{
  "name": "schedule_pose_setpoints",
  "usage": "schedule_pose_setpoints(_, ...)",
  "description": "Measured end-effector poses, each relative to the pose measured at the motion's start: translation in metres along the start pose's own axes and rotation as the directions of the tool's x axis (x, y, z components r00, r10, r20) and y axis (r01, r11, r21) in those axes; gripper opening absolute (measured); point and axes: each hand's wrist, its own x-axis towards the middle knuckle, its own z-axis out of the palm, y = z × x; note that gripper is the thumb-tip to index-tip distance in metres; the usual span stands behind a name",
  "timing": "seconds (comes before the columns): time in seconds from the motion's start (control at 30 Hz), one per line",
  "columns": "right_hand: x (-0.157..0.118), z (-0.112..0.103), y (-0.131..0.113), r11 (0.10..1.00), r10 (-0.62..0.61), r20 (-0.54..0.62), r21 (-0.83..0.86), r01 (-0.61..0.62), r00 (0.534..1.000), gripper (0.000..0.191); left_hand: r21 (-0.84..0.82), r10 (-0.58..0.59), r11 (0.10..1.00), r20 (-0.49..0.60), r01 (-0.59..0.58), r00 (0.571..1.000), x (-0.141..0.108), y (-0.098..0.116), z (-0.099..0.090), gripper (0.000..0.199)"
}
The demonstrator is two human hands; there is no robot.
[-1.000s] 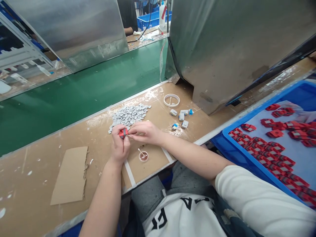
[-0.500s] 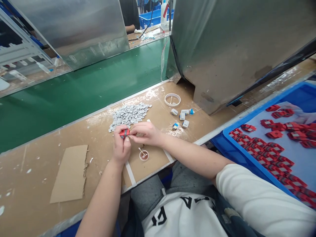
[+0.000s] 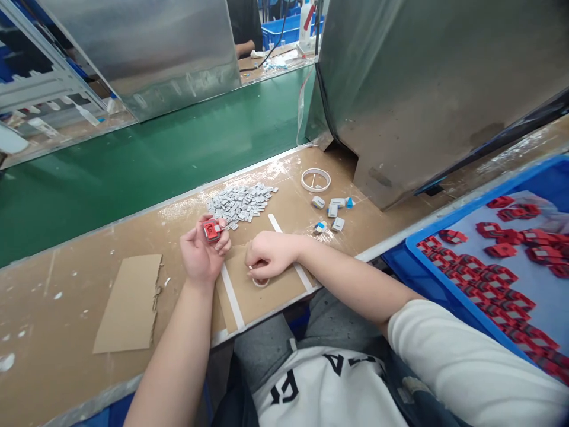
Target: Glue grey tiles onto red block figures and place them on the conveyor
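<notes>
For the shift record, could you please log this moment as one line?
left hand: holds red part | right hand: over small dish, grasp unclear | grey pieces: piled behind

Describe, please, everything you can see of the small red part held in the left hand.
The small red part is a blocky piece that looks like moulded plastic, with a pale grey or white patch on its upturned face. It sits raised above the bench, pinched in the fingertips of the left hand, whose palm faces up. Only those fingers touch it. The pile of small grey pieces lies just beyond it. Finer detail is too small to tell.
</notes>
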Motion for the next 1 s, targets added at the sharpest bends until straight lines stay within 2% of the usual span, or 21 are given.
schedule_pose_setpoints(0.2,-0.001,-0.002,-0.002,0.999,0.028,0.012,-0.020,-0.027,1.000,0.042,-0.029,0.004,1.000,-0.025,-0.004,1.000,0.000,-0.001,-0.001,0.032)
schedule_pose_setpoints(0.33,-0.001,-0.004,-0.001,0.997,0.073,-0.004,-0.004,-0.074,0.997,0.050,0.011,0.005,1.000,-0.041,-0.005,0.999,0.001,-0.003,-0.001,0.035)
schedule_pose_setpoints(0.4,0.000,-0.005,0.000,0.990,0.144,-0.117,0.006,-0.144,0.983,0.051,0.068,0.013,0.998,-0.050,-0.010,0.999,0.003,-0.006,-0.001,0.037)
schedule_pose_setpoints(0.47,0.001,-0.005,0.003,0.969,0.242,-0.286,0.019,-0.247,0.927,0.045,0.171,0.020,0.985,-0.060,-0.010,0.998,0.004,-0.011,0.000,0.041)
schedule_pose_setpoints(0.53,0.003,-0.004,0.004,0.944,0.315,-0.390,0.030,-0.329,0.865,0.036,0.298,0.023,0.954,-0.067,-0.002,0.997,0.005,-0.018,-0.001,0.046)
schedule_pose_setpoints(0.57,0.004,-0.003,0.004,0.935,0.335,-0.400,0.029,-0.354,0.853,0.031,0.366,0.023,0.930,-0.068,0.003,0.997,0.005,-0.021,-0.002,0.047)
schedule_pose_setpoints(0.63,0.006,-0.002,0.004,0.923,0.359,-0.372,0.006,-0.384,0.856,0.026,0.516,0.041,0.856,-0.061,-0.004,0.997,0.004,-0.028,-0.005,0.048)
schedule_pose_setpoints(0.77,0.010,0.000,0.001,0.890,0.420,-0.325,-0.034,-0.454,0.847,0.025,0.800,0.135,0.591,0.023,-0.099,0.991,0.001,-0.033,-0.016,0.048)
schedule_pose_setpoints(0.87,0.011,0.000,0.000,0.868,0.457,-0.309,-0.052,-0.495,0.834,0.022,0.897,0.164,0.411,0.100,-0.161,0.981,-0.001,-0.031,-0.019,0.047)
schedule_pose_setpoints(0.93,0.011,-0.001,0.001,0.858,0.469,-0.293,-0.072,-0.508,0.833,0.021,0.922,0.152,0.344,0.130,-0.176,0.980,-0.002,-0.029,-0.017,0.046)
schedule_pose_setpoints(1.0,0.011,-0.001,0.002,0.851,0.477,-0.280,-0.089,-0.517,0.833,0.020,0.931,0.137,0.314,0.148,-0.185,0.979,-0.003,-0.027,-0.014,0.045)
